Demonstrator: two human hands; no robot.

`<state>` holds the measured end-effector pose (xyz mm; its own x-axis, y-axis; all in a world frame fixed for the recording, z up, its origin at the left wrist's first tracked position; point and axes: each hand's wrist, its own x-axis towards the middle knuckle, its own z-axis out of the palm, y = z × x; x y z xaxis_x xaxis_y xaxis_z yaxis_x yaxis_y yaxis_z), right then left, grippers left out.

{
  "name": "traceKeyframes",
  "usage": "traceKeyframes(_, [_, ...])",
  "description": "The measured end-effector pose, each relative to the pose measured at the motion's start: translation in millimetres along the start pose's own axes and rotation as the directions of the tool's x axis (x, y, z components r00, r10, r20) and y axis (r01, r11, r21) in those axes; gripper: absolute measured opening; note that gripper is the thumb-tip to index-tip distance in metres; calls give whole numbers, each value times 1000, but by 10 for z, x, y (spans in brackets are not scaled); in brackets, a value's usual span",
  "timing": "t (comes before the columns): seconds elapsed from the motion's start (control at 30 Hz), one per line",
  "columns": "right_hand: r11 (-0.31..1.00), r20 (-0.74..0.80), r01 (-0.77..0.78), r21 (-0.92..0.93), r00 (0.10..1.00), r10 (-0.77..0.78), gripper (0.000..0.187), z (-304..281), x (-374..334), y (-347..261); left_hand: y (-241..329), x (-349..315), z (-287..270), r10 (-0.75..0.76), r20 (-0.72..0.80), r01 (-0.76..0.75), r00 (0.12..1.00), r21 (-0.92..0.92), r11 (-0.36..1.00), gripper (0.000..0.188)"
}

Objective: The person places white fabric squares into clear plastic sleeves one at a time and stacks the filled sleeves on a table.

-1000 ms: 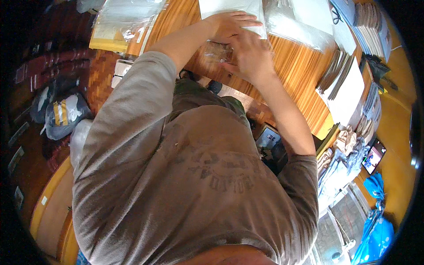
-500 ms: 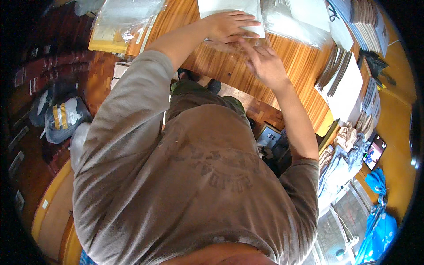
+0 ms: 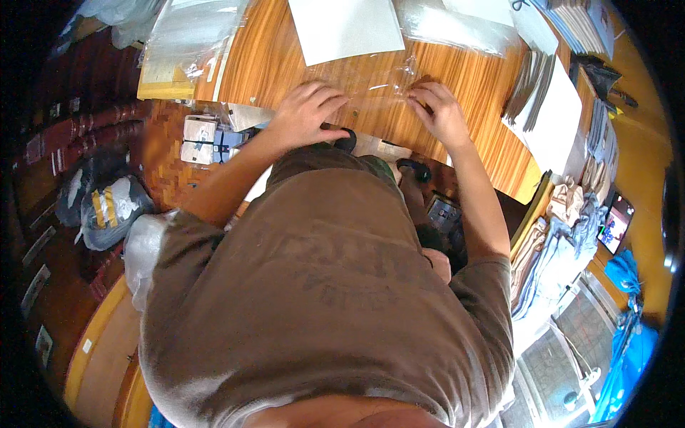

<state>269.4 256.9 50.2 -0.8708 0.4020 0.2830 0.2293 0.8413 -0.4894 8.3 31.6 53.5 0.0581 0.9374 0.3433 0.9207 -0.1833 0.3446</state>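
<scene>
A large white sheet (image 3: 347, 32) lies at the table's far middle. Clear plastic film (image 3: 378, 77), apparently a bag, extends from its near edge towards me. My left hand (image 3: 308, 114) is at the film's left near corner, its fingers bent and its thumb spread well apart, with nothing visible in its grasp. At the right end of the film, my right hand (image 3: 439, 110) has its fingers curled and the thumb close under them; the fingertips seem to pinch the film's edge. The film's exact outline is hard to see against the wood.
Stacked clear plastic bags (image 3: 193, 36) lie on the left of the wooden table (image 3: 267, 53). More plastic-wrapped white sheets (image 3: 457, 28) lie right of centre. Grey-brown folded pieces (image 3: 528, 85) are stacked at the right, near folded cloth (image 3: 556, 250) and a phone (image 3: 615, 225).
My hands have parted and come nearer my body; the left drew back from on top of the white sheet, uncovering it. The clear film now shows stretched out between them.
</scene>
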Motion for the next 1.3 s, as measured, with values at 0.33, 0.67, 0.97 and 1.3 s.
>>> traceKeyframes(0.33, [941, -22, -241, 238, 967, 253, 20, 166, 13, 140, 193, -201, 263, -344, -251, 288, 905, -234, 928, 15])
traceKeyframes(0.67, [923, 5, -345, 173, 937, 350, 30, 233, 83, 146, 305, -273, 391, -534, -311, 504, 786, -177, 846, 25])
traceKeyframes(0.97, [959, -22, 180, -219, 982, -189, 44, 549, 21, -256, 226, -371, 466, -194, 150, 180, 969, 103, 978, 65])
traceKeyframes(1.3, [973, 63, -162, -166, 983, 174, 62, 286, -283, -297, 51, -878, 150, -198, 277, 170, 940, 122, 978, 65])
